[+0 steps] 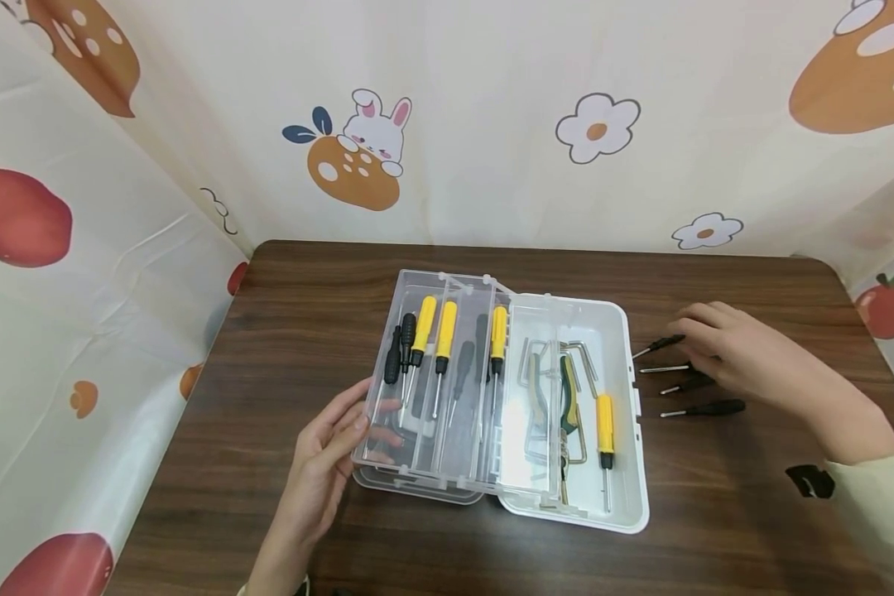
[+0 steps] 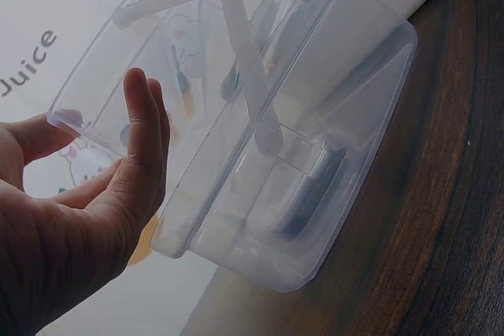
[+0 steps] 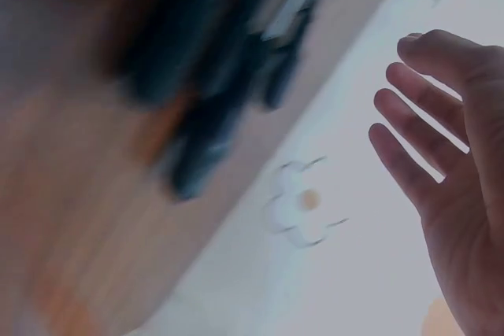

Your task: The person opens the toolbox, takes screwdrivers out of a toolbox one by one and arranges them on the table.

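My left hand (image 1: 319, 468) grips the left edge of a clear plastic tray (image 1: 378, 443), part of an opened toolbox; some fingers show through the plastic. In the left wrist view, the tray's linking arm (image 2: 244, 45) is visible above a lower clear tray (image 2: 315, 261). My right hand (image 1: 737, 352) hovers over several small black-handled screwdrivers (image 1: 715, 408) on the table, right of the box. In the right wrist view, its fingers (image 3: 409, 147) are loosely extended with nothing held, and the screwdrivers (image 3: 213, 135) look blurred.
The white toolbox base (image 1: 636, 484) holds a yellow screwdriver (image 1: 605, 422), green-and-yellow pliers (image 1: 569, 397) and bent metal hex keys (image 1: 585, 364). Yellow screwdrivers (image 1: 445, 331) and black ones (image 1: 393, 356) lie in the tray. A patterned curtain (image 1: 484, 165) borders the brown table (image 1: 290, 331).
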The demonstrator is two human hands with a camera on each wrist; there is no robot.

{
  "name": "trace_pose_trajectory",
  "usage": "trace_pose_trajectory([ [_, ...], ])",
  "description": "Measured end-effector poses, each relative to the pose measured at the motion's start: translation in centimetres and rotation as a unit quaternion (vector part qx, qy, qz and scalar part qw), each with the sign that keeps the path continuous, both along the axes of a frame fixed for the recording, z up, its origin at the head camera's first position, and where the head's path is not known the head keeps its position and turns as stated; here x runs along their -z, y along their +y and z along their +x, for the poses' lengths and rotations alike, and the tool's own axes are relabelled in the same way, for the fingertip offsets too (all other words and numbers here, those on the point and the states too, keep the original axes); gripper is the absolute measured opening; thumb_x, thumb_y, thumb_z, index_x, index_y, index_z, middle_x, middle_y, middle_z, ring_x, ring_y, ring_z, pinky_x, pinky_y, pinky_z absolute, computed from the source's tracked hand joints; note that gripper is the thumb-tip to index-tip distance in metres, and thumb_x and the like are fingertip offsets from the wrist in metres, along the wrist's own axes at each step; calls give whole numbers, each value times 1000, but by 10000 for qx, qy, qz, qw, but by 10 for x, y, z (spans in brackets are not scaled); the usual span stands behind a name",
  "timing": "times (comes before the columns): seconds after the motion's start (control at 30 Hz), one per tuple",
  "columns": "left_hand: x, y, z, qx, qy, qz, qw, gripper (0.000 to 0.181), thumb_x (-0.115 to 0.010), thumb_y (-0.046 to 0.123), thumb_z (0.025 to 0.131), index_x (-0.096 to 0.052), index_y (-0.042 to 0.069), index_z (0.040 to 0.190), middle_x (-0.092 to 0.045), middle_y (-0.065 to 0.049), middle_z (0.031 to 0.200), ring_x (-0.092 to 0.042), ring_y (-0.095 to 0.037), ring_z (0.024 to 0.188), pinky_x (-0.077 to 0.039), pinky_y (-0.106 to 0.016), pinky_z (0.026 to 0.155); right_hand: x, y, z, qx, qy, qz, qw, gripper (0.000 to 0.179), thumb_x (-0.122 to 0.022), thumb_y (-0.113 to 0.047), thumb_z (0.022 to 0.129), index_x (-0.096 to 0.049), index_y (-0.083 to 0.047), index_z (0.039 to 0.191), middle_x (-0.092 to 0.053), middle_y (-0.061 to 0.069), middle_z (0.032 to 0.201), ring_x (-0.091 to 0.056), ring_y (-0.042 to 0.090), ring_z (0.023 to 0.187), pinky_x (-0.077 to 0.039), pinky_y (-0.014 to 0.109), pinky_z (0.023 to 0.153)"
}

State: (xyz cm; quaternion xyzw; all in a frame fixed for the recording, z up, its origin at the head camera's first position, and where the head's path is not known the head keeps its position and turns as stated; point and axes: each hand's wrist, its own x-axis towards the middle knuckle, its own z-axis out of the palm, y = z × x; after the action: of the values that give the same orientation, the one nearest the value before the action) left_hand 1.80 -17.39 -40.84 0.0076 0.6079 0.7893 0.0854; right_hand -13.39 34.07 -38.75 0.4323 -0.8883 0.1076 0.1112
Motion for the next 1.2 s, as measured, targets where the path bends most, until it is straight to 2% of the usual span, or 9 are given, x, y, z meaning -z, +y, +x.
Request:
trace_pose_trajectory([
  [0.1,0,0,0,1,-8,0,10000,47,-42,9,111,-36,-2,157,-72,-5,131,-76,-17,92,-67,-39,77,-16,-27,-1,-221,20,-38,9997,21,-68,-6,94,-72,-13,114,-70,3,111,-62,22,101,-48,34,85],
  [0.2,0,0,0,5,-4,11,10000,47,-42,9,111,-36,-2,157,-72,-6,131,-76,-17,92,-67,-40,77,-32,-54,-1,-431,-9,-53,9991,19,-70,-9,95,-72,-13,113,-70,2,114,-63,21,105,-52,34,87],
  [0.33,0,0,0,8,-1,14,10000,47,-42,9,111,-36,-2,157,-72,-5,131,-76,-17,92,-67,-40,77,-53,-90,1,-599,-108,115,9981,46,-86,3,77,-70,-14,117,-70,4,120,-65,24,110,-60,42,88],
  [0.47,0,-1,0,10,35,43,10000,47,-41,8,111,-36,-2,157,-72,-5,131,-76,-17,92,-67,-39,77,-68,-125,1,-797,-246,339,9959,48,-86,1,80,-70,-16,122,-69,5,125,-65,26,115,-62,47,92],
  [0.63,2,-1,0,63,106,161,9998,47,-40,7,111,-36,-2,157,-72,-7,132,-76,-17,93,-67,-39,78,-82,-166,1,-1035,-435,662,9915,47,-86,-7,85,-70,-19,128,-67,2,131,-61,24,124,-59,45,102],
  [0.77,3,-1,0,82,170,248,9995,48,-40,5,111,-35,-3,157,-72,-8,133,-76,-18,93,-67,-39,78,-85,-195,-2,-1358,-366,780,9870,47,-87,-11,86,-70,-20,128,-67,0,132,-59,23,127,-57,42,106],
  [0.93,3,-1,0,65,184,265,9995,47,-40,5,111,-35,-3,157,-71,-8,133,-76,-19,93,-67,-39,77,-80,-228,-8,-1721,-246,811,9814,45,-87,-10,85,-72,-22,126,-69,-2,131,-60,21,126,-56,38,108],
  [1.07,3,-1,0,66,170,248,9995,47,-40,5,111,-35,-2,157,-71,-8,133,-76,-19,94,-67,-39,77,-76,-246,-11,-1759,-260,1173,9770,47,-84,-11,88,-71,-24,131,-68,-3,136,-59,22,131,-53,45,115],
  [1.2,3,0,1,77,165,245,9995,47,-40,5,111,-36,-2,157,-72,-8,133,-76,-19,94,-67,-39,77,-74,-254,-13,-1718,-413,1440,9737,45,-80,-13,92,-70,-25,134,-67,-4,136,-59,20,128,-53,49,113],
])
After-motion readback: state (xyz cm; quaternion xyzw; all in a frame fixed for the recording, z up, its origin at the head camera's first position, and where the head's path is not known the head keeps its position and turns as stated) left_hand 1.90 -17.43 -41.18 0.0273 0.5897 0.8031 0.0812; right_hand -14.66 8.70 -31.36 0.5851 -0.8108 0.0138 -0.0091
